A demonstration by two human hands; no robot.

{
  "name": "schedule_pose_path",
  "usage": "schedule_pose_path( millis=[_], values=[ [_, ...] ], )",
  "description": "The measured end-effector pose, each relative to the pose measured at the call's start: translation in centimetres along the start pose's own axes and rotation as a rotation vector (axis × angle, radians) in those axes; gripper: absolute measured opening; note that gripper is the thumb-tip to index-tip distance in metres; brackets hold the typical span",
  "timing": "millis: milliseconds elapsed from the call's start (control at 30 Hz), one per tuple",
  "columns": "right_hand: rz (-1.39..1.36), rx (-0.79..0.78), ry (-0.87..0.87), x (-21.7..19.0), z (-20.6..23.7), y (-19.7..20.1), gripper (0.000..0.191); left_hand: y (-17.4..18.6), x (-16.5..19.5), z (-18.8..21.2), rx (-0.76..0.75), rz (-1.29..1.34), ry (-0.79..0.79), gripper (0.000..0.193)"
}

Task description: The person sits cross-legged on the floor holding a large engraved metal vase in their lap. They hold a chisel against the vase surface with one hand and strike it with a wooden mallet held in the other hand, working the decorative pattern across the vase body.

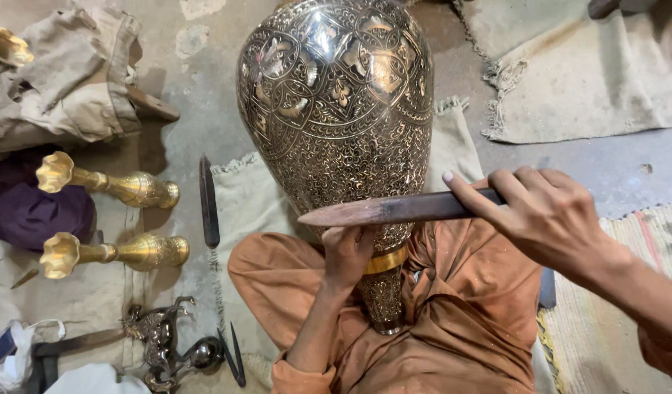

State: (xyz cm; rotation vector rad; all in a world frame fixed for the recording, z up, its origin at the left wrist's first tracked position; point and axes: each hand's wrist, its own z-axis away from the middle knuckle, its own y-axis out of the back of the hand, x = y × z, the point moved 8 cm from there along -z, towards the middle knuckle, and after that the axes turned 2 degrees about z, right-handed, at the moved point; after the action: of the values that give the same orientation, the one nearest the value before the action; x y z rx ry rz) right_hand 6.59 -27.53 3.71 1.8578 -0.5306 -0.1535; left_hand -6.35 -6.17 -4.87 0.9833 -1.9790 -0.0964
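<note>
Now the big engraved brass vase (336, 109) lies tilted across the person's lap, its narrow neck pointing toward them. The left hand (347, 255) is wrapped around that neck just above a plain gold band. The right hand (544, 215) is clamped on a dark wooden stick (394, 210), held flat against the vase. 2 small brass vases (113, 219) lie on cloth well to the left.

Your left hand (347, 255) rises from your lap, forearm upright, fingers curled in a closed grip. Your right hand (544, 215) reaches in from the right, fingers wrapped shut, index extended.
</note>
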Motion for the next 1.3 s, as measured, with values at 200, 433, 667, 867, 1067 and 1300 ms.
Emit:
schedule_pose_path(
  millis=[200, 433, 667, 867, 1067, 1300],
  values=[
    [-0.441, 0.162, -0.220, 1.6, 0.0, 2.5, 0.066, -0.1, 0.2, -0.3, -0.006, 0.020, 0.042, 0.019],
    [-0.115, 0.106, -0.080, -0.1, -1.0, 2.4, 0.067, -0.2, -0.1, -0.2, -0.066, -0.013, 0.075, 0.017],
    [0.022, 0.029, -0.031, -0.1, 0.7, 0.8, 0.068, -0.3, 0.0, 0.5, -0.085, -0.028, 0.029, 0.018],
    [-0.022, 0.035, -0.022, 0.5, 0.1, 0.8, 0.060, -2.2, -3.3, 2.0, -0.155, -0.045, 0.088, 0.020],
    [-0.242, 0.192, -0.142, 1.5, 0.1, 4.4, 0.063, -1.0, -1.4, 1.3, -0.042, 0.033, 0.016, 0.018],
    [0.015, 0.058, -0.059, 0.8, 0.4, 1.2, 0.066, -0.2, 0.6, -0.6, -0.084, -0.027, 0.015, 0.021]
  ],
)
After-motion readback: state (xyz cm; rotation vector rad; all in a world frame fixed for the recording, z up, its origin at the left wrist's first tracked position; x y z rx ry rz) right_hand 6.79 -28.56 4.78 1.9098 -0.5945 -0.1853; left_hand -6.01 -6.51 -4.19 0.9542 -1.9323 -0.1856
